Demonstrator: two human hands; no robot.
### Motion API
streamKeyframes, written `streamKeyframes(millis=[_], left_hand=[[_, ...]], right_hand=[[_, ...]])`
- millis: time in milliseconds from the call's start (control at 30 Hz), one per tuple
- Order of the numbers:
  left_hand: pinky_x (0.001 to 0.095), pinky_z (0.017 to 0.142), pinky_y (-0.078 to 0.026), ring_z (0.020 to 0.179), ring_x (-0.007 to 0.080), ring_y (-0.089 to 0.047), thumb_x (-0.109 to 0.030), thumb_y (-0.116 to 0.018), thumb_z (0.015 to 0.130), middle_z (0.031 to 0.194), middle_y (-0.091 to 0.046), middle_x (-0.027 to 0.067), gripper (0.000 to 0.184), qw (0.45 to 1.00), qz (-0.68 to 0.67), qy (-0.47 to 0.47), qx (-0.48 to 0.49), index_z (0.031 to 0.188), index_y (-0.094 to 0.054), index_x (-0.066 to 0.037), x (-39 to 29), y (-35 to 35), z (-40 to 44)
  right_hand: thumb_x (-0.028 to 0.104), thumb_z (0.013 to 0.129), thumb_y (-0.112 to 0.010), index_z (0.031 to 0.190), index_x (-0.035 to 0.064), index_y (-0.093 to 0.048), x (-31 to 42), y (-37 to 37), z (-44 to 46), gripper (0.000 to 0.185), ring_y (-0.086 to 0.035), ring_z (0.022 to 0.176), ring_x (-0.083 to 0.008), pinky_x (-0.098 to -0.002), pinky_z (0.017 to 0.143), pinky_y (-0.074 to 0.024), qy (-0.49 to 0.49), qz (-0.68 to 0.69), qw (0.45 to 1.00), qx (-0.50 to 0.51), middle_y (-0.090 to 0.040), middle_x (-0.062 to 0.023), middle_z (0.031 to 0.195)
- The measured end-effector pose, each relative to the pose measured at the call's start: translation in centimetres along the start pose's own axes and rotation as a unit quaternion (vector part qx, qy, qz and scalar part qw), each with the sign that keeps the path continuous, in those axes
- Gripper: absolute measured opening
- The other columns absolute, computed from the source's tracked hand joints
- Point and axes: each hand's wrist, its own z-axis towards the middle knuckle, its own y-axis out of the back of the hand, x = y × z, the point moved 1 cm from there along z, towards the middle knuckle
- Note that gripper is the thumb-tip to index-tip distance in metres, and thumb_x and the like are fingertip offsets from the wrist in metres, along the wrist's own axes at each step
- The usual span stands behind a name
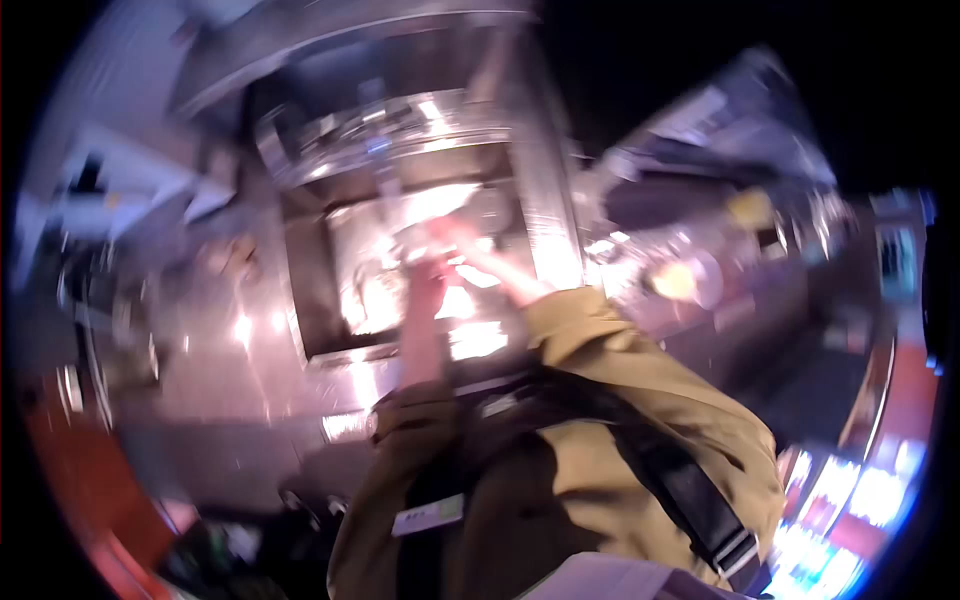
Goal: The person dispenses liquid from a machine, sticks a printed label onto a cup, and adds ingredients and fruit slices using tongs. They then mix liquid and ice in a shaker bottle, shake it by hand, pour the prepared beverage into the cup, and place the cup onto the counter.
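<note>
Both of my hands are close together over a rectangular metal sink (317, 290). My left hand (427, 275) reaches in from the lower side, its fingers smeared by motion. Beside it, my right hand (460, 240) comes in from the right, also blurred. Whether either hand holds anything cannot be made out. Bright glare and blurred pale shapes lie in the sink under and around the hands. A faucet (386, 165) stands at the sink's back edge.
The metal counter (215, 350) extends left of the sink, with small blurred items on it. To the right are a yellowish round item (675, 281), a yellow item (750, 209) and cluttered shiny objects. A metal shelf or ledge rises behind the sink.
</note>
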Motion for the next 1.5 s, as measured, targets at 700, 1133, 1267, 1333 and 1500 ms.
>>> streamKeyframes(millis=[700, 1133, 1267, 1333, 1500], left_hand=[[0.0464, 0.050, -0.053, 0.093, 0.0347, -0.057, -0.029, -0.037, 0.092, 0.119, -0.049, 0.0109, 0.035, 0.684, 0.612, 0.015, -0.396, 0.126, -0.042, -0.023, -8.4, 0.6, 5.5], [0.0382, 0.056, -0.052, 0.072, 0.0254, -0.061, -0.016, -0.045, 0.086, 0.091, -0.062, 0.0123, 0.023, 0.845, 0.290, -0.111, -0.436, 0.100, -0.060, -0.006, -5.5, 0.4, 6.5], [0.0381, 0.051, -0.051, 0.073, 0.0234, -0.060, 0.000, -0.045, 0.080, 0.101, -0.060, 0.0097, 0.046, 0.768, 0.363, -0.211, -0.483, 0.120, -0.053, -0.020, -4.7, -0.2, 3.8], [0.0343, 0.052, -0.053, 0.079, 0.0232, -0.062, 0.002, -0.042, 0.079, 0.109, -0.057, 0.0141, 0.050, 0.752, 0.400, -0.174, -0.494, 0.126, -0.048, -0.013, -5.0, -2.8, 0.7], [0.0299, 0.051, -0.052, 0.076, 0.0228, -0.061, 0.002, -0.043, 0.078, 0.112, -0.055, 0.0156, 0.052, 0.805, 0.415, -0.131, -0.404, 0.128, -0.045, -0.011, -8.2, 0.3, -5.8]], right_hand=[[0.032, 0.074, -0.063, 0.128, 0.0153, -0.038, -22.6, 59.0, -21.0, 0.061, -0.043, 0.116, -0.0351, -0.0429, 0.091, -0.0417, -0.169, -0.211, 0.700, -0.661, -0.036, -0.0171, 0.132], [0.023, 0.088, -0.051, 0.114, -0.0009, -0.052, -9.9, 39.2, -30.8, 0.035, -0.055, 0.095, -0.0178, -0.0297, 0.083, -0.0437, 0.274, 0.074, 0.675, -0.681, -0.057, -0.0114, 0.108], [0.029, 0.089, -0.049, 0.116, 0.0006, -0.051, -3.0, 19.6, -20.8, 0.039, -0.057, 0.090, -0.0169, -0.0276, 0.078, -0.0444, 0.200, 0.123, 0.939, -0.251, -0.058, -0.0117, 0.107], [0.034, 0.088, -0.051, 0.115, 0.0021, -0.051, -1.6, 10.7, -11.5, 0.041, -0.058, 0.085, -0.0170, -0.0271, 0.076, -0.0450, 0.048, 0.323, 0.945, -0.018, -0.058, -0.0132, 0.106], [0.038, 0.089, -0.047, 0.119, 0.0036, -0.041, -3.9, -5.1, 7.5, 0.046, -0.059, 0.073, -0.0226, -0.0318, 0.061, -0.0503, -0.185, 0.473, 0.855, 0.105, -0.058, -0.0151, 0.098]])
